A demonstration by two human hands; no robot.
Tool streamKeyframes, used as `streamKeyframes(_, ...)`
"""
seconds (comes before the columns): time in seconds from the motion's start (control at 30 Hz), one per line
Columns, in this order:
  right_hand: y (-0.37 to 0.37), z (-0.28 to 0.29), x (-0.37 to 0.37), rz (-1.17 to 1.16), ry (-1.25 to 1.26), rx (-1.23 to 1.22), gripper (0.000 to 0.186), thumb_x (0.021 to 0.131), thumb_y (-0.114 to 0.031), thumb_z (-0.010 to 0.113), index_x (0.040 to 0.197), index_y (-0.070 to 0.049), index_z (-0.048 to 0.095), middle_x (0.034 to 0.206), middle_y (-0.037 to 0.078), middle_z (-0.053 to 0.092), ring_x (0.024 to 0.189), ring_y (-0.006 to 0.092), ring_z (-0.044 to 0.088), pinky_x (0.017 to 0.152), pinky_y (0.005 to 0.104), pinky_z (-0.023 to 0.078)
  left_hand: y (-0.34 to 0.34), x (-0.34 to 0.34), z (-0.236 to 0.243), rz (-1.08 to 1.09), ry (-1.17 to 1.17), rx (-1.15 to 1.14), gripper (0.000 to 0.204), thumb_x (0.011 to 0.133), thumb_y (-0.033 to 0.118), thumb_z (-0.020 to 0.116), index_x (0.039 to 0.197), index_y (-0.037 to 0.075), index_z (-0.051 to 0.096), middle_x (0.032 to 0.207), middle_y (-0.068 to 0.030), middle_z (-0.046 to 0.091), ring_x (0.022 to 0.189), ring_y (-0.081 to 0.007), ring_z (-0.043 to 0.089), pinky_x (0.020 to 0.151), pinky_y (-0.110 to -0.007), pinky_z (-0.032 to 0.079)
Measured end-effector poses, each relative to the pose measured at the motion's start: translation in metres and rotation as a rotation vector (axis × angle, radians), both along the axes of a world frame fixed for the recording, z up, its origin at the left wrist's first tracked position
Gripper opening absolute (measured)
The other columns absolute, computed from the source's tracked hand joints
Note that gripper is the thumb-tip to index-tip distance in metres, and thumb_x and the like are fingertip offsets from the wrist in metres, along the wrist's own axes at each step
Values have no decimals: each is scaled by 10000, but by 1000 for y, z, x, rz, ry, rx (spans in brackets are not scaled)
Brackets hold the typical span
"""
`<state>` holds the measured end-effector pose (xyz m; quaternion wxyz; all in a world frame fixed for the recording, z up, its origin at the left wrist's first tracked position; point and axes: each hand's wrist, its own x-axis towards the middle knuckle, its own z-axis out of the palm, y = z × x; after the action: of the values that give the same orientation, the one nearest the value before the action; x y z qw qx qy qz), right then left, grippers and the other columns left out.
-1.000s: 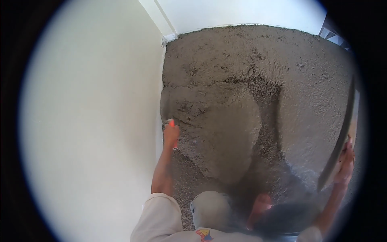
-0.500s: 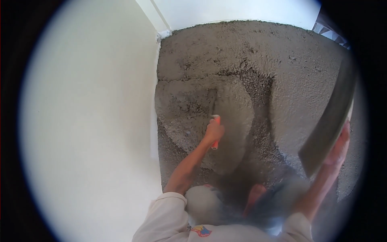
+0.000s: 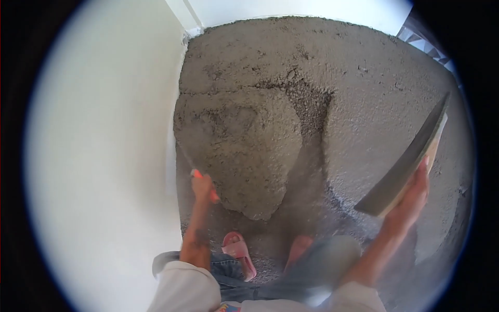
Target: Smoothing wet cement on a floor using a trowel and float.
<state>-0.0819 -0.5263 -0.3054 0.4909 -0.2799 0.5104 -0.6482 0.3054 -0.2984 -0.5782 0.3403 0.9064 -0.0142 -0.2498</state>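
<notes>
My left hand [image 3: 201, 187] is closed around the orange handle [image 3: 213, 195] of a trowel, low beside the left wall. Its thin blade is blurred and points up along the wall side of a patch of wet grey mortar [image 3: 244, 156]. Off to the right, my right hand [image 3: 414, 188] grips a long, flat plastering float [image 3: 410, 158]. The float is raised above the floor and tilted, its grey face toward the left and its pale back against my fingers.
A white wall [image 3: 104, 156] rises on the left, another [image 3: 291, 7] at the far side. A rough, sunken gravelly channel [image 3: 313, 112] separates the patch from smoother mortar [image 3: 374, 114] on the right. My pink sandals [image 3: 238, 249] stand at the patch's near edge.
My left hand has moved the trowel left and nearer, from the patch's middle to beside the wall. My right hand and float have shifted left. My view has moved a little as well.
</notes>
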Motion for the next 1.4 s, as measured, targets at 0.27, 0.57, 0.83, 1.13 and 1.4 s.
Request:
streamKeyframes(0.27, -6, 1, -19, -32, 163, -54, 293, 919, -300, 542, 981, -15, 575, 570, -66, 361, 473, 9, 355, 413, 166, 305, -136, -136, -74, 310, -172, -260, 212, 723, 51, 586, 868, -65, 484, 690, -123, 560, 537, -216, 581, 462, -371, 469)
streamKeyframes(0.57, -13, -1, -4, 41, 157, -28, 258, 913, -301, 553, 932, -44, 564, 552, -65, 353, 465, 13, 358, 414, 169, 304, -275, -140, -14, -61, 68, -248, 387, 711, 133, 576, 981, -129, 484, 979, -264, 598, 957, -345, 608, 750, -415, 484)
streamKeyframes(0.83, -27, -19, -13, 18, 144, 19, 252, 917, -300, 545, 867, -53, 552, 529, -60, 363, 439, 17, 347, 400, 175, 307, -183, 0, 17, -208, -293, 24, 508, 725, 174, 555, 1082, -152, 397, 1042, -322, 561, 995, -404, 575, 856, -431, 458)
streamKeyframes(1.13, -26, -16, -12, -29, 282, -30, 254, 932, -292, 519, 871, -48, 556, 520, -63, 348, 434, 14, 342, 395, 178, 315, -255, -46, -39, -153, -203, -147, 287, 700, 120, 565, 843, -129, 552, 832, -271, 625, 781, -359, 650, 662, -413, 502)
streamKeyframes(1.4, -32, -29, -11, 95, 151, -10, 242, 927, -296, 525, 887, -57, 544, 528, -38, 388, 424, 45, 395, 395, 191, 345, -269, -109, 20, -427, -81, -101, 483, 748, 134, 579, 1069, -151, 359, 1023, -310, 568, 992, -386, 585, 836, -391, 469)
